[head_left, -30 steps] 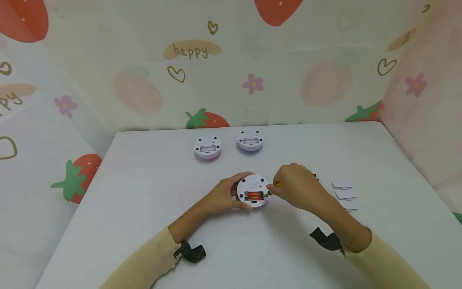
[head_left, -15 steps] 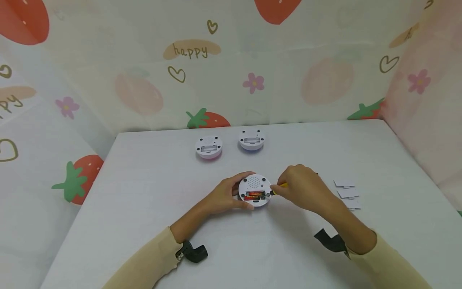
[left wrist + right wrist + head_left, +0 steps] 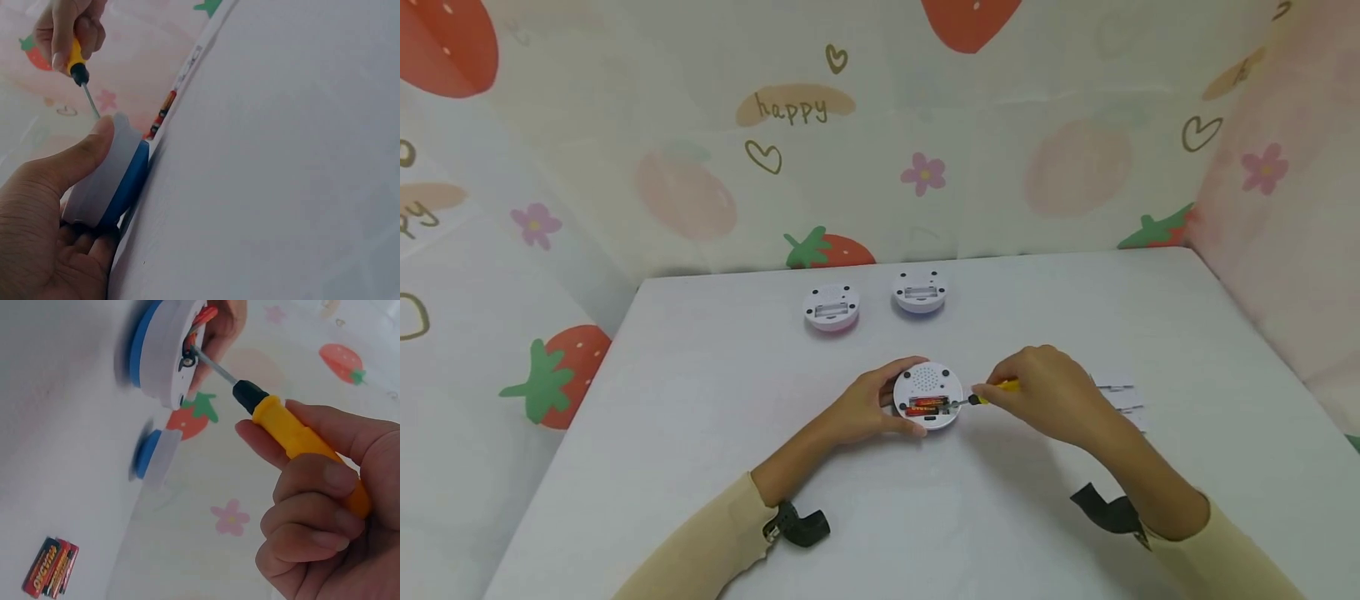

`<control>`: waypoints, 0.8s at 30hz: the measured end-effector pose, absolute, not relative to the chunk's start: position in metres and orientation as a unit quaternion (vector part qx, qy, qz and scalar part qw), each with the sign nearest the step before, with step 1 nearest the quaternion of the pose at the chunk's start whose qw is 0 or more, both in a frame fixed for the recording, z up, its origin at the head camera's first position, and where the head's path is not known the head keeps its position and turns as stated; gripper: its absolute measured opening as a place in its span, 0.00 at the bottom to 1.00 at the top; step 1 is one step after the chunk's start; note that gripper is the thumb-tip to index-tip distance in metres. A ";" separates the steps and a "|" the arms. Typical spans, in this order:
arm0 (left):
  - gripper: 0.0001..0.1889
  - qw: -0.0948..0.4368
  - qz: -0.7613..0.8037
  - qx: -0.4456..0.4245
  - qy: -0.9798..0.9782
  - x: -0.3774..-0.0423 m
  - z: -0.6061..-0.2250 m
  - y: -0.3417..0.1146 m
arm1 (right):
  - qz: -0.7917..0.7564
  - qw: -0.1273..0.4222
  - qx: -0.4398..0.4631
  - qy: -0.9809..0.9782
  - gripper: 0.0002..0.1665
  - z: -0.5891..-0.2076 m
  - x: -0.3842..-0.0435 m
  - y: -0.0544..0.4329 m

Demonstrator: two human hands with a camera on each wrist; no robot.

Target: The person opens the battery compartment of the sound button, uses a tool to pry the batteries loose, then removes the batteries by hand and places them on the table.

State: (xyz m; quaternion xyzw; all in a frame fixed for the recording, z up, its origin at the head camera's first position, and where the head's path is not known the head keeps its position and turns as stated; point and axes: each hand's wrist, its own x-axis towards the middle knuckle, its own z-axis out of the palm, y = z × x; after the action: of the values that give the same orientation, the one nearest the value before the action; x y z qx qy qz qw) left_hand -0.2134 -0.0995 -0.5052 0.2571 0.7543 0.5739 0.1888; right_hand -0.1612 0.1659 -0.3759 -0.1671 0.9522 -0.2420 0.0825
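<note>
My left hand (image 3: 861,408) grips a round white device (image 3: 927,379) with a blue underside, thumb on the near rim and fingers round the far side. Its face, with speaker holes and dark feet, is turned up. Red-and-black batteries (image 3: 929,402) sit in its uncovered compartment, and one of them (image 3: 203,317) sticks up at a tilt in the right wrist view. My right hand (image 3: 1048,396) holds a screwdriver (image 3: 303,437) by its yellow handle, fingers curled round it. The metal shaft (image 3: 215,364) reaches into the compartment's right end, at the batteries.
Two similar round devices, one on the left (image 3: 831,308) and one on the right (image 3: 919,293), lie at the back with bare battery compartments. Small white covers (image 3: 1116,382) lie partly behind my right forearm. Loose batteries (image 3: 51,567) rest on the white table (image 3: 715,358).
My right hand has drawn back to the right, showing more of the screwdriver. The nearer battery has shifted left and tilted in the compartment. My left hand keeps its grip.
</note>
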 end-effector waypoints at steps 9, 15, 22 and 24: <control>0.51 0.191 0.580 0.252 0.751 -0.211 -0.504 -0.101 | -0.311 0.124 -0.177 0.925 0.08 -0.380 -0.149 0.179; 0.51 0.197 0.580 0.251 0.750 -0.211 -0.503 -0.100 | -0.342 0.182 -0.185 0.903 0.06 -0.395 -0.138 0.175; 0.51 0.194 0.576 0.252 0.753 -0.211 -0.502 -0.101 | -0.357 0.239 -0.202 0.880 0.06 -0.408 -0.129 0.165; 0.50 0.195 0.576 0.253 0.752 -0.211 -0.502 -0.101 | -0.356 0.242 -0.208 0.878 0.05 -0.411 -0.127 0.163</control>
State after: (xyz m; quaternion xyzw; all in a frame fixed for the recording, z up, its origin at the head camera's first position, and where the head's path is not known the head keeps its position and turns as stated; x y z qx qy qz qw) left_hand -0.2111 -0.1006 -0.5022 0.2526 0.7524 0.5764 0.1946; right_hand -0.1272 0.1632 -0.4113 -0.2083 0.8781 -0.3560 0.2424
